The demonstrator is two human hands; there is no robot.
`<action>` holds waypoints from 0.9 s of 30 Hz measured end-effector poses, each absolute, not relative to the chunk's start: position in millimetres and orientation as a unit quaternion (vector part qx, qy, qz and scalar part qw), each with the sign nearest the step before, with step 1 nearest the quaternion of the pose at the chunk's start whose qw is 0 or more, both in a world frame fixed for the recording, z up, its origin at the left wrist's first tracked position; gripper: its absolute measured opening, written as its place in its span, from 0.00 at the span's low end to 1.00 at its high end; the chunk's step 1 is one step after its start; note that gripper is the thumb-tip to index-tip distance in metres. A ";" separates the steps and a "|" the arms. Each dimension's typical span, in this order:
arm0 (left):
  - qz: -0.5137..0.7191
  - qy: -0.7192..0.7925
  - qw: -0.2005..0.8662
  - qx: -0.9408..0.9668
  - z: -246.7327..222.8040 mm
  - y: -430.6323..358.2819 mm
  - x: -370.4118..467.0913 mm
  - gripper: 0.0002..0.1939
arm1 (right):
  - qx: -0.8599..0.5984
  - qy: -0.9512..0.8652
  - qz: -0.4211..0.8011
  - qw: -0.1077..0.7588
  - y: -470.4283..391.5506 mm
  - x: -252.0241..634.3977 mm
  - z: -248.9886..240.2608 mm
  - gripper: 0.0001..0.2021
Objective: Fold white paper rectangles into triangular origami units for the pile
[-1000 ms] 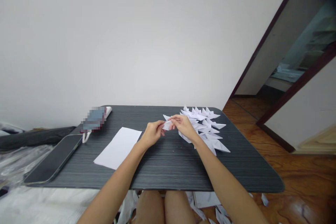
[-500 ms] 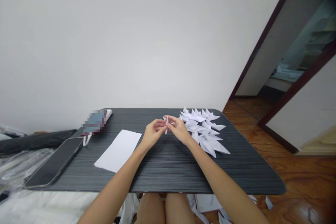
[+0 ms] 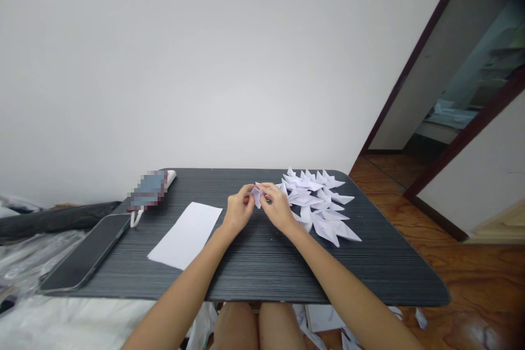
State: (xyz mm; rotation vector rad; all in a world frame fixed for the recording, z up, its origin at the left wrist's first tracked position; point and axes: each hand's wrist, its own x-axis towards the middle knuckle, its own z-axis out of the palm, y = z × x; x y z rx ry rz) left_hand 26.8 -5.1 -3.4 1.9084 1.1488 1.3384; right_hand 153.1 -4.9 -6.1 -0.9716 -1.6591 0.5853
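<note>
We see the left hand point(image 3: 237, 212) and the right hand point(image 3: 278, 209) meeting above the middle of the dark surface point(image 3: 262, 268), the fingers of both pinching a small folded paper piece point(image 3: 256, 195) held between them just off the top. A heap of folded paper shapes point(image 3: 320, 205) lies just right of the right hand. A flat white sheet point(image 3: 186, 234) lies left of the left hand, a phone point(image 3: 86, 254) farther left.

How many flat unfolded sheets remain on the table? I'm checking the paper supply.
1. The sheet lies on the table, left of the left hand, between it and the phone. More may be hidden under the folded pile.
</note>
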 end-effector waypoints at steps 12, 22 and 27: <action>0.562 0.374 0.470 0.569 3.2 -1.4 22.9 0.13 | -0.339 -0.654 0.369 0.567 -1.6 168.8 8.7 0.06; 0.475 0.403 0.433 0.651 -8.0 2.6 24.2 0.18 | -0.370 -0.563 0.453 0.584 10.5 166.2 -11.4 0.07; 0.394 0.364 0.550 0.640 -3.3 -3.1 27.2 0.18 | -0.353 -0.556 0.453 0.601 4.3 163.7 -6.8 0.06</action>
